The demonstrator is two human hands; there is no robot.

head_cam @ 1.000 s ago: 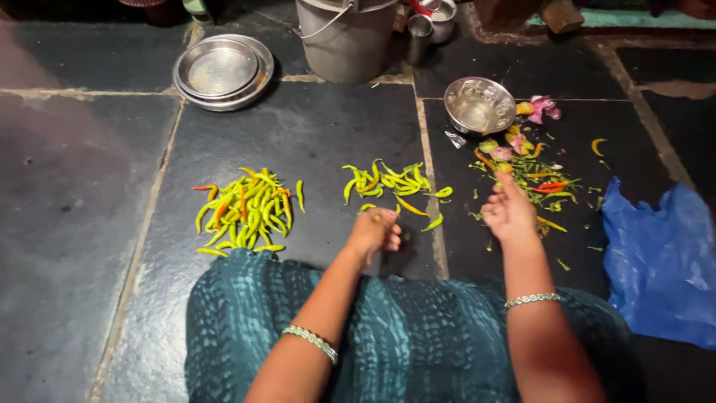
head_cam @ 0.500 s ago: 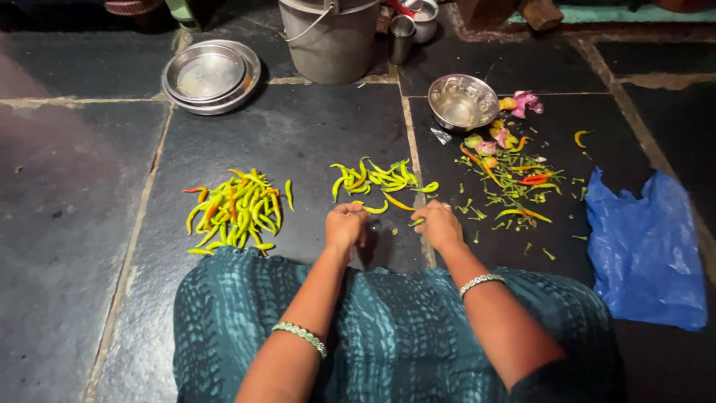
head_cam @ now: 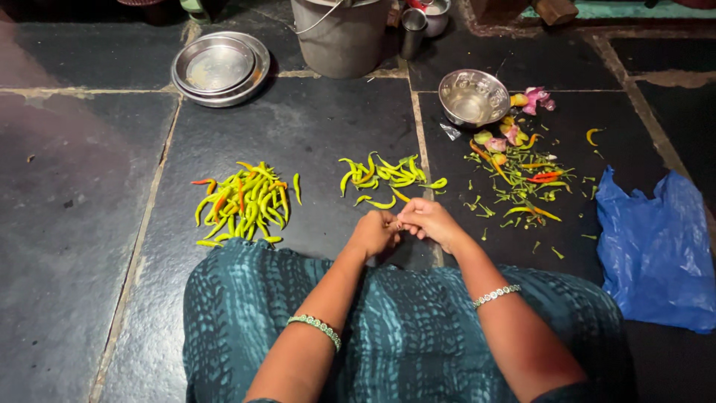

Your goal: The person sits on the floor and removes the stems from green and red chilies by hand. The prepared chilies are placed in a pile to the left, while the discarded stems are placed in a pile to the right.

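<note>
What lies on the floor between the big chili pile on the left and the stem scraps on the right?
A smaller chili pile lies between the big pile and the scraps, just beyond both hands; head view.

I sit on a dark grey stone-slab floor [head_cam: 89,224] with pale joints; it gleams dully under dim light. Beyond stand a grey metal bucket [head_cam: 339,45] and stacked round steel plates [head_cam: 220,67].

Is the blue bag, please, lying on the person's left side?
No, the blue bag lies on the floor to the person's right, beyond the stem scraps.
</note>
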